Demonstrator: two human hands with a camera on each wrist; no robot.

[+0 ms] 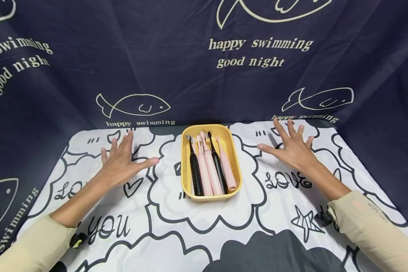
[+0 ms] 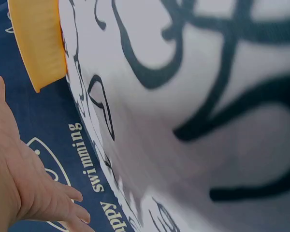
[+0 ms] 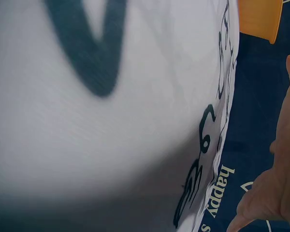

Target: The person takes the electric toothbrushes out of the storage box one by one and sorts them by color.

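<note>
In the head view a yellow basket (image 1: 238, 172) stands in the middle of the table, with several electric toothbrushes lying in it side by side. One black toothbrush (image 1: 196, 173) is at the left, a pink toothbrush (image 1: 213, 172) in the middle, another black toothbrush (image 1: 218, 166) beside that, and a pink toothbrush (image 1: 227, 168) at the right. My left hand (image 1: 119, 162) is spread to the left of the basket, apart from it, holding nothing. On the opposite side, my right hand (image 1: 294, 149) has its fingers spread too and holds nothing. Both wrist views show only the basket's outer wall (image 2: 38, 43).
A white cloth (image 1: 132, 249) with black doodles and lettering covers the table. Behind and at both sides hangs a dark blue curtain (image 1: 190, 75) printed with fish and words. Beige sleeves (image 1: 370, 223) cover both forearms.
</note>
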